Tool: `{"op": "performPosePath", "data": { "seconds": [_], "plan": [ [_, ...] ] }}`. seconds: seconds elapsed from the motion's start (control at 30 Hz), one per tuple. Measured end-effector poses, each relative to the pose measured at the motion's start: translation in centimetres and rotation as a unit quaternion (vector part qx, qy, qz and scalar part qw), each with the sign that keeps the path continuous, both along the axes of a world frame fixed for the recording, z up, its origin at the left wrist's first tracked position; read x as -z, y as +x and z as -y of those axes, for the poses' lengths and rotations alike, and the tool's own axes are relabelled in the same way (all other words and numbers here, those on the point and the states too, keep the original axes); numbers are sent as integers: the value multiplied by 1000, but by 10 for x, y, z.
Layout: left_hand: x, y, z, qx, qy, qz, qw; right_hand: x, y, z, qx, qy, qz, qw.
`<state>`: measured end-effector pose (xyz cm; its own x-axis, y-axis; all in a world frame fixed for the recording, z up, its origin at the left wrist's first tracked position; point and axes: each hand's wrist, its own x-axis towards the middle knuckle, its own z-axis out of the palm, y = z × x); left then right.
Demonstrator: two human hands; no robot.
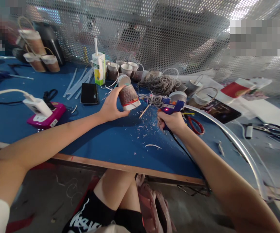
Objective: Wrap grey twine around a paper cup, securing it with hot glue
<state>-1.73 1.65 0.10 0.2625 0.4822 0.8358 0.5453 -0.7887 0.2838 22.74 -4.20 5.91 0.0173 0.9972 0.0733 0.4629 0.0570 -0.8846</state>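
Observation:
My left hand (pixel 113 105) is wrapped round a small cup (pixel 128 96) wound with grey-brown cord, its white and red end tipped to the lower right, above the blue tabletop (pixel 93 139). To the right, my right hand (pixel 171 121) grips a blue glue gun (pixel 173 105) by its handle; a red light glows on it and a black cable runs down from it. The gun and the cup are apart. Between and behind them lies a heap of grey cord (pixel 160 84), with white scraps scattered below.
A drink carton (pixel 99 69), a black phone (pixel 89 93) and a magenta power socket (pixel 47 117) stand left. Several cups (pixel 126 69) line the back by a perforated metal screen (pixel 130 29). Scissors (pixel 271 128), red-handled pliers (pixel 195 125) and a clear curved tube (pixel 232 137) lie right.

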Motion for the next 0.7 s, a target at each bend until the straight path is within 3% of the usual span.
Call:
{"op": "performPosePath", "data": {
  "seconds": [0.1, 0.17, 0.23, 0.3, 0.37, 0.5, 0.6, 0.7],
  "plan": [
    [0, 0, 1, -1, 8, -1, 1000, 4, 6, -8, 1, 7, 21, 1000],
    [0, 0, 1, 5, 8, -1, 1000, 5, 13, -15, 17, 40, 108, 993],
    [0, 0, 0, 13, 8, 0, 1000, 5, 21, -22, 30, 98, 276, 956],
    [1, -1, -2, 16, 8, 3, 1000, 2, 28, -27, 26, 132, 422, 897],
    [2, -1, -3, 15, 10, 6, 1000, -1, 34, -30, 21, 114, 491, 863],
    [5, -2, -5, 9, 7, -2, 1000, -11, 45, -30, -4, 78, 483, 872],
    [8, -2, -7, -7, -3, -3, 1000, -23, 49, -27, -23, 159, 419, 894],
    [10, -2, -8, -17, -9, -2, 1000, -29, 40, -16, -43, 248, 273, 929]
  ]
}}
